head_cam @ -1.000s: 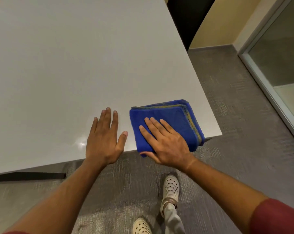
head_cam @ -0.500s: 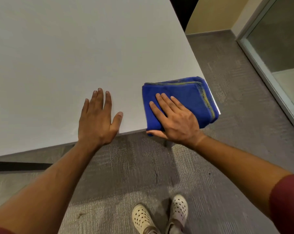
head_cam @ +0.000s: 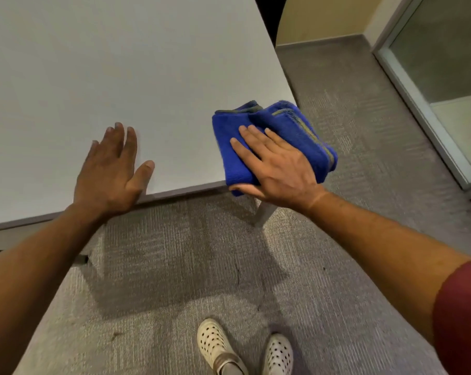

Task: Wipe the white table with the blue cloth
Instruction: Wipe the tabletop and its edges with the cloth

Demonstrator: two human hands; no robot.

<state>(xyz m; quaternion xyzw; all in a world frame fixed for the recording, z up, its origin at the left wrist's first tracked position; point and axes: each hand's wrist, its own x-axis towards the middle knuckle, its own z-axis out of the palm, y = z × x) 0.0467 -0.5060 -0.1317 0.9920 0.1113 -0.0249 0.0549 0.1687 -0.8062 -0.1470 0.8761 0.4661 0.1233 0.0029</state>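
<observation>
Grey carpet (head_cam: 337, 109) lies all round the near right corner of the white surface (head_cam: 121, 63), and a pale table leg (head_cam: 265, 215) stands on it just under that corner. Beyond the corner to the right runs a glass partition (head_cam: 445, 50) in a light frame, with a tan wall (head_cam: 323, 17) farther back. Below the surface's near edge, two cream perforated shoes (head_cam: 215, 345) stand on the carpet. Nothing else rests on the surface around the cloth, so the top is bare to the left and beyond it.

The blue cloth (head_cam: 291, 131) sits right on that near right corner, folded into a thick pad with several layers showing and a grey-yellow trim along its edges. Its right side hangs past the surface's edge over the carpet, and its far part is rumpled into two humps.

The right hand (head_cam: 277, 169) lies on the cloth; its grip is spread, fingers flat across the top, thumb tucked under the cloth's near edge. The left hand (head_cam: 112, 169) rests palm-down on the surface left of the cloth, apart from it, its grip spread and holding nothing.
</observation>
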